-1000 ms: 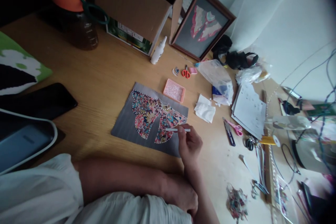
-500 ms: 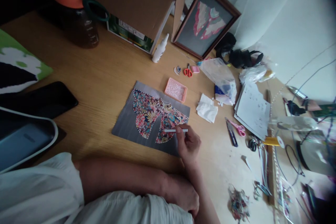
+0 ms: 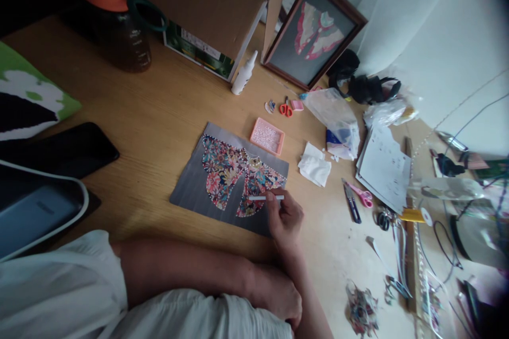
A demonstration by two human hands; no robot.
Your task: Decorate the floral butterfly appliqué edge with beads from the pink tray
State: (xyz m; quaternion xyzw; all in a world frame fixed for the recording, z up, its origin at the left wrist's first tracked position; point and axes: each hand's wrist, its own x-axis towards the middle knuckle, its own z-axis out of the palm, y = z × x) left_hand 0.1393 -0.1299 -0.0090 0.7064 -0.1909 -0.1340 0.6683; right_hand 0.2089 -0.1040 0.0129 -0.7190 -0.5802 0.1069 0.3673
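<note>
My right hand (image 3: 285, 214) pinches a thin white stick (image 3: 258, 198) over the lower right part of a floral fabric piece (image 3: 222, 167). White beads line the edges of this piece, which lies on a grey sheet (image 3: 194, 180). Just above the sheet is a pink tray (image 3: 268, 136) of small pale beads. My left hand (image 3: 278, 296) rests closed beside my right forearm, near the table's front edge; its fingers are mostly hidden, so what they hold, if anything, does not show.
Behind stand a white glue bottle (image 3: 244, 73), a cardboard box (image 3: 202, 5) and a framed fabric piece (image 3: 316, 29). To the right are white tissue (image 3: 315, 164), scissors (image 3: 285, 108), a cutter (image 3: 351, 202) and papers (image 3: 385, 167). Phones (image 3: 75, 151) and a drink bottle (image 3: 123, 37) are left.
</note>
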